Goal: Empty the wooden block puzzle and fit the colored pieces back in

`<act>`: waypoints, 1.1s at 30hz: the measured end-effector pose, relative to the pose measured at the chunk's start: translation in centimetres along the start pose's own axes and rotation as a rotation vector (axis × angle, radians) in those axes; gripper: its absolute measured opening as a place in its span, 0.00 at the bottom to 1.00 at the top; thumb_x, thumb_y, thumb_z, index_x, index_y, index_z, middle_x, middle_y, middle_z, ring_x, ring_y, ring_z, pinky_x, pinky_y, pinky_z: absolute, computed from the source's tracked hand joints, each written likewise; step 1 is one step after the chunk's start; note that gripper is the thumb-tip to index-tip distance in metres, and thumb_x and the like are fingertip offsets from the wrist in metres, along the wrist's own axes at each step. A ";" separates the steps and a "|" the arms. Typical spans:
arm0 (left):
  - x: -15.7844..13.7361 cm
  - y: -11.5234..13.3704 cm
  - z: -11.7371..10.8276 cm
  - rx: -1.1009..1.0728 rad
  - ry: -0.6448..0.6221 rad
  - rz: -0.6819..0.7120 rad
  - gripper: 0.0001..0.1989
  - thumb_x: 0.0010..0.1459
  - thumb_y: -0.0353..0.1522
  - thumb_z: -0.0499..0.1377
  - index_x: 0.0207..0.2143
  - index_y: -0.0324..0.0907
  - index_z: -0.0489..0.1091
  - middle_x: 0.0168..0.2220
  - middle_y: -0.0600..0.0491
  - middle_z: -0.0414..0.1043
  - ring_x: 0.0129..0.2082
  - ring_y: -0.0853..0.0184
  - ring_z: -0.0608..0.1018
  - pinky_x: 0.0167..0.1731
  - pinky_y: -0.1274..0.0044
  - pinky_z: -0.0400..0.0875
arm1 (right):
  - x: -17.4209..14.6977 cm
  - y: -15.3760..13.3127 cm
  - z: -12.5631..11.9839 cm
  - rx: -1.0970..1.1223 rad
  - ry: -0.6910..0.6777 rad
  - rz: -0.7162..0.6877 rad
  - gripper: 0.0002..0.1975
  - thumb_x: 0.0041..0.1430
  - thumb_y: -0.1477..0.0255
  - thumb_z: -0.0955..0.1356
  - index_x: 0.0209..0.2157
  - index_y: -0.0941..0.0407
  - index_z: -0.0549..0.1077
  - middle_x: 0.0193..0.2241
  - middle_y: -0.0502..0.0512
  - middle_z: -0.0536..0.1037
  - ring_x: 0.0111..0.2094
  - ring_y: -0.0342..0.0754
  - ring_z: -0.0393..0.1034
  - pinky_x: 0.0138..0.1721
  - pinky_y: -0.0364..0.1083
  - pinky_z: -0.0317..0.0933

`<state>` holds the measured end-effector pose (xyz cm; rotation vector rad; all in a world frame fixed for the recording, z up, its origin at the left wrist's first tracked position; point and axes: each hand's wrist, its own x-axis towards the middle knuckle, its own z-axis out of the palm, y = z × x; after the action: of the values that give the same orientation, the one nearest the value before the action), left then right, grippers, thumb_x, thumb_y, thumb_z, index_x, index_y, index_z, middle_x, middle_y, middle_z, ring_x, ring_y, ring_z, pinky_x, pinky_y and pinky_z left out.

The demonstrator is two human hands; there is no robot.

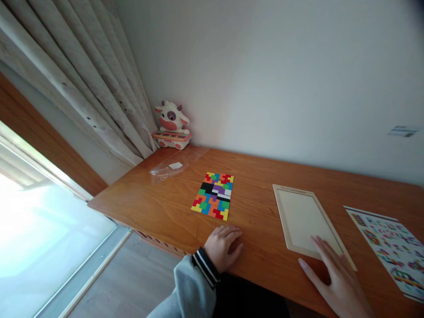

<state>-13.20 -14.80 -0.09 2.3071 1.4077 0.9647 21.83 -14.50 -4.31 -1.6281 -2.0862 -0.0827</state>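
Observation:
My left hand (223,248) rests on the table near its front edge, fingers loosely bent and thumb apart, with nothing visible in it. Just beyond lies a rectangle of colourful block puzzle pieces (214,196), packed flat together in red, yellow, green, blue, orange, purple, black and white. On the right, my right hand (338,278) is open, fingers stretched over the near right part of a shallow wooden puzzle tray (300,216). The tray's pale base shows inside its raised rim. Whether the fingertips touch it, I cannot tell.
Right of the tray lies a printed sheet (391,247) with coloured pictures. A clear plastic bag (162,171) with a white label is at the back left. Behind it sits a toy cow with a keyboard (172,126), beside the curtain (109,84). The wooden table (149,203) meets the wall.

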 end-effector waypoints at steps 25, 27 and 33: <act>-0.3 0.8 0.6 0.117 0.197 -0.055 0.07 0.59 0.35 0.59 0.38 0.43 0.73 0.40 0.48 0.76 0.41 0.62 0.77 0.45 0.67 0.74 | 0.4 -1.9 -0.8 0.009 0.050 0.069 0.45 0.60 0.45 0.59 0.68 0.60 0.47 0.62 0.71 0.65 0.61 0.68 0.61 0.58 0.70 0.54; -0.3 0.9 0.6 0.121 0.209 -0.056 0.06 0.59 0.34 0.59 0.38 0.43 0.73 0.39 0.48 0.76 0.40 0.62 0.76 0.45 0.67 0.74 | 0.2 -2.1 -0.7 0.011 0.060 0.056 0.44 0.61 0.45 0.58 0.68 0.60 0.47 0.61 0.71 0.65 0.61 0.68 0.62 0.58 0.71 0.54; -0.5 0.9 0.5 0.122 0.219 -0.072 0.06 0.60 0.34 0.58 0.39 0.43 0.73 0.39 0.48 0.76 0.40 0.61 0.76 0.44 0.67 0.75 | -0.7 -2.3 -0.7 0.018 0.095 -0.043 0.40 0.63 0.48 0.57 0.68 0.57 0.49 0.62 0.69 0.66 0.61 0.66 0.62 0.58 0.71 0.55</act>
<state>-12.38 -15.58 -0.21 2.2733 1.6662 1.1693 20.00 -15.99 -3.41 -1.5394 -2.0442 -0.1525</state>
